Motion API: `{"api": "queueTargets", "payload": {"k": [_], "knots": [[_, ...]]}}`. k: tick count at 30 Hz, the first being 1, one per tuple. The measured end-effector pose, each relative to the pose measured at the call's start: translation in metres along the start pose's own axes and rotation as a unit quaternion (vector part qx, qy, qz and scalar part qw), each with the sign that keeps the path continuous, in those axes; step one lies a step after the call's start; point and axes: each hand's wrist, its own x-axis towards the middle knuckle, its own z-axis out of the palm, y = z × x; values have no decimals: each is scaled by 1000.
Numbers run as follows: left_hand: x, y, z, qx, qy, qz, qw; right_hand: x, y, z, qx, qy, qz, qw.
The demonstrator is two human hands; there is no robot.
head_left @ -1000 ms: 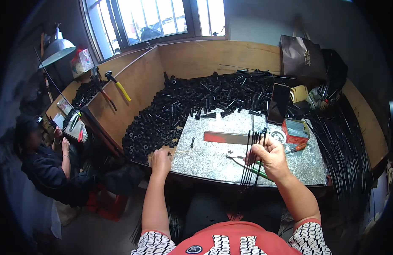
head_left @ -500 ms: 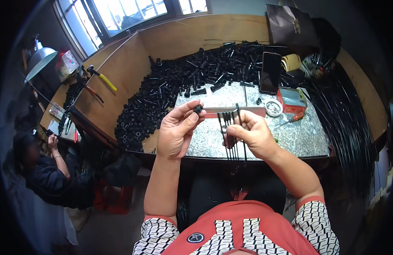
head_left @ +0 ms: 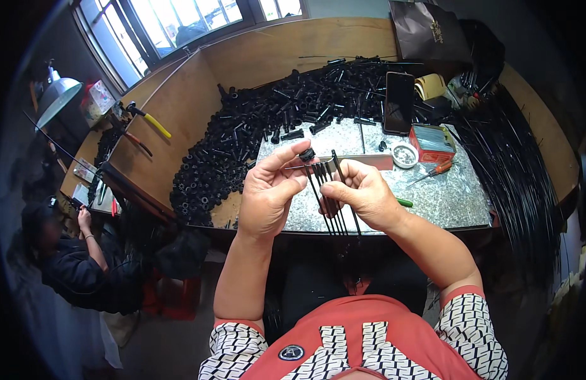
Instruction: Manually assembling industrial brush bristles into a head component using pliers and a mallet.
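My left hand (head_left: 264,199) is closed, its thumb and forefinger at a small round black plastic part (head_left: 307,154). A thin wire seems to run from these fingers toward the rods; its ends are hard to make out. Close beside it, my right hand (head_left: 372,199) pinches a bundle of several thin black rods (head_left: 327,201), which hang down side by side between the two hands. The rods' upper ends now sit just by the round part; whether they touch it I cannot tell. Both hands are above the near edge of the speckled worktop (head_left: 293,218).
Black tubular parts (head_left: 261,114) are heaped behind and to the left. A phone (head_left: 399,104) stands near a red box (head_left: 433,144), a white round dish (head_left: 404,154) and an orange-handled screwdriver (head_left: 440,168). Long black rods (head_left: 514,158) lie right. Pliers (head_left: 155,121) hang left; a co-worker (head_left: 77,259) sits beyond.
My hands have come closer together. The rod bundle has shifted left and tilted, its top ends now next to the round black part. My right hand keeps its hold.
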Motion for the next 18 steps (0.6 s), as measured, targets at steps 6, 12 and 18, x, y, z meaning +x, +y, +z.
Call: {"api": "queueTargets", "payload": {"k": [6,12,18], "knots": [[1,8,7,53,-30,30,998,3,2,1,-20,5,-7,1000],[1,8,18,162,-2,66,985,4,4,-1,-18,-3,-10,1000],[-2,10,23,199,27,93,975,2,2,1,-22,-20,-7,1000]]}}
